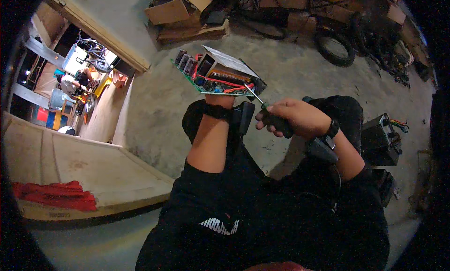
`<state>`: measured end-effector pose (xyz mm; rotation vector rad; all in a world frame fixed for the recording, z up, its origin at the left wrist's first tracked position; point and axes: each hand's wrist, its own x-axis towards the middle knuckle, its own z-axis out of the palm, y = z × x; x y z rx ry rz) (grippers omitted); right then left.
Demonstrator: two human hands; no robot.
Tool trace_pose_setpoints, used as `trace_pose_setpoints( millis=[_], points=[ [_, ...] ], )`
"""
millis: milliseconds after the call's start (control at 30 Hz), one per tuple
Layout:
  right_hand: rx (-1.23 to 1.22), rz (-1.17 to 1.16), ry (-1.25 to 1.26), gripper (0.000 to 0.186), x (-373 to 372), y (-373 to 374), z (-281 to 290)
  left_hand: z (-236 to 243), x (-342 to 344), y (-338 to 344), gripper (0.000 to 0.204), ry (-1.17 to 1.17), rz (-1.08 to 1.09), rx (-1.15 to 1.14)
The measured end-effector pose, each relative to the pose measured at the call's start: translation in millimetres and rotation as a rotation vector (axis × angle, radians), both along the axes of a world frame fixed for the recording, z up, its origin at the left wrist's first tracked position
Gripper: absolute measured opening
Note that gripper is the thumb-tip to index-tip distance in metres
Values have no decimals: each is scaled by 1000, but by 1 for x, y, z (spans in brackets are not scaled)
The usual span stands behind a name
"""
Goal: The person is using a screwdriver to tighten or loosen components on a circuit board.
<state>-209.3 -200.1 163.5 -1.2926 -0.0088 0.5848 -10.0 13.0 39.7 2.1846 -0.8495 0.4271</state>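
While black clothing (pixel 281 214) fills the six o'clock side, the right hand (pixel 300 118) has its fingers wrapped round the handle of a screwdriver (pixel 262 105), whose shaft points between ten and eleven. The left hand (pixel 219 100) is near twelve, mostly hidden under a circuit board (pixel 218 89) – it seems to bear the board from below, but I cannot tell how its fingers grip. Seen from the right hand, the board lies toward ten o'clock; its long axis runs roughly from ten to four, and the left hand is nearer, right beneath it. The screwdriver's tip sits at the board's four o'clock end, beside red wires (pixel 233 90) – too small to tell whether it touches them.

Farther out, dark metal boxes (pixel 377 134) rest on the floor (pixel 290 74) at three, and a red cloth (pixel 56 196) lies on a pale ledge (pixel 117 167) at eight. Beyond, a tyre (pixel 323 49) lies near two, cardboard boxes (pixel 168 12) at eleven, and a wooden door frame (pixel 103 30) at ten.
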Motion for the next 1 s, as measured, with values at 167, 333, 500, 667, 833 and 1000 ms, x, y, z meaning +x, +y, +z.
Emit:
trace_pose_setpoints(
  millis=[167,333,500,667,833,1000],
  points=[
    [-548,-138,-280,27,0,-1,-9,4,-12,-5,50,375,-199,-446],
    [-1153,-436,-954,22,-4,13,-13,7,-13,-8,52,1177,-897,-1596],
    [-1019,-370,-805,29,-2,6,-2,-6,-7,0,48,800,-505,-1034],
    [-734,-298,-455,38,3,7,-2,-14,5,-5,44,880,-600,-1084],
    [-440,-81,-210,35,2,1,-1,-4,-3,-3,47,559,-369,-725],
    [-446,-109,-203,32,-10,4,5,8,-13,-2,54,264,-112,-285]
  ],
)
